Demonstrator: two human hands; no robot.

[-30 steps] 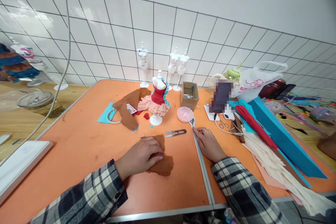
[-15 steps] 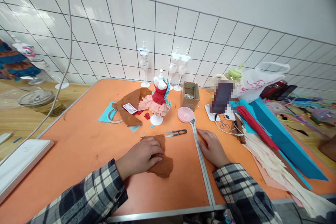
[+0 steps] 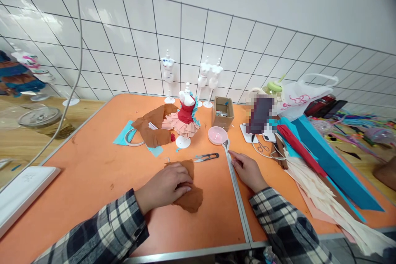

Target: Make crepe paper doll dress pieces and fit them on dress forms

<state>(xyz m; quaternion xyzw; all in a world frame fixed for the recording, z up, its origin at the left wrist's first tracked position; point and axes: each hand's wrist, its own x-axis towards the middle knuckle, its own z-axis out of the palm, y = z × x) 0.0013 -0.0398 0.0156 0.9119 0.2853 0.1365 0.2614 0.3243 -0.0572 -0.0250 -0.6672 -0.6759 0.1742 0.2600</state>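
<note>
Nearest, a brown cloth piece (image 3: 189, 200) lies loose on the desk (image 3: 93, 198) under the curled left hand (image 3: 168, 183); whether it grips is unclear. The right hand (image 3: 247, 170), relaxed and apparently empty, rests by the metal seam (image 3: 238, 198). Beyond the thread snips (image 3: 209, 156), one mannequin (image 3: 186, 113) already wears red and pink; three rear mannequins (image 3: 168, 75) remain skirtless.

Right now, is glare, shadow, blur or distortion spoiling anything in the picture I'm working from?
Head view: glare whitens the wall tiles at upper left; a soft shadow lies near the left wrist on the orange table; blocky pixels mask what may be a phone; tile lines slant, perhaps from a wide lens; the brown cloth looks reasonably clear.
</note>
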